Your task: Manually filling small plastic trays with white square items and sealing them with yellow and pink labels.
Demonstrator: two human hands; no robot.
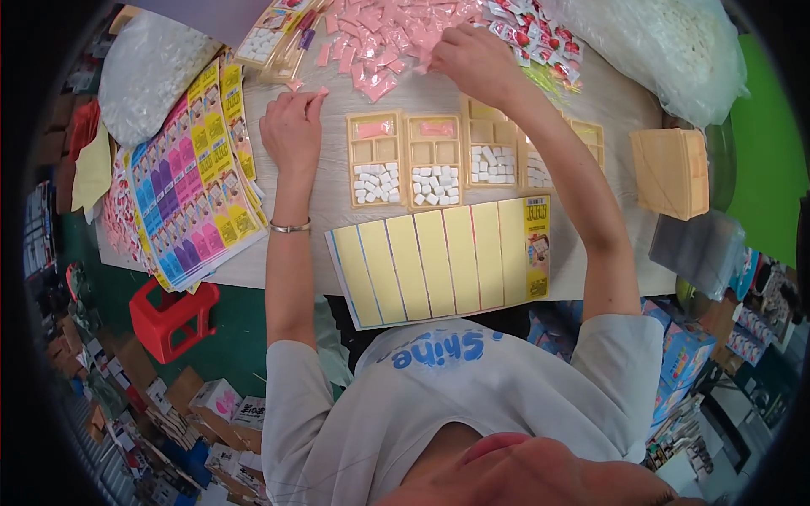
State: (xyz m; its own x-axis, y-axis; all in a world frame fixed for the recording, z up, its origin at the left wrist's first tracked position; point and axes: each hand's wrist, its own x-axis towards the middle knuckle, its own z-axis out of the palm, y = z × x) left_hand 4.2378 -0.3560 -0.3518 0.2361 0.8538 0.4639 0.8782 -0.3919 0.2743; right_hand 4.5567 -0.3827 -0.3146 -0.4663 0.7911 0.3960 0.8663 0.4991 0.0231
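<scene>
My right hand (474,61) reaches to the near edge of a heap of pink sachets (380,34), its fingers curled down and closed on one at the fingertips. To the left, my left hand (292,128) hovers over the table with thumb and fingers pinched; whatever they hold is too small to make out. Between my arms stands a row of beige compartment trays with white pieces in their near sections. Pink sachets lie in the far sections of the leftmost tray (375,160) and the tray beside it (434,160). My right forearm partly hides the trays at the right.
A yellow striped card sheet (430,266) overhangs the near table edge. Printed colourful sheets (194,185) lie left, below a bag of white pieces (156,76). Strawberry-print sachets (540,38), another large bag (658,51) and stacked beige trays (671,173) are at right.
</scene>
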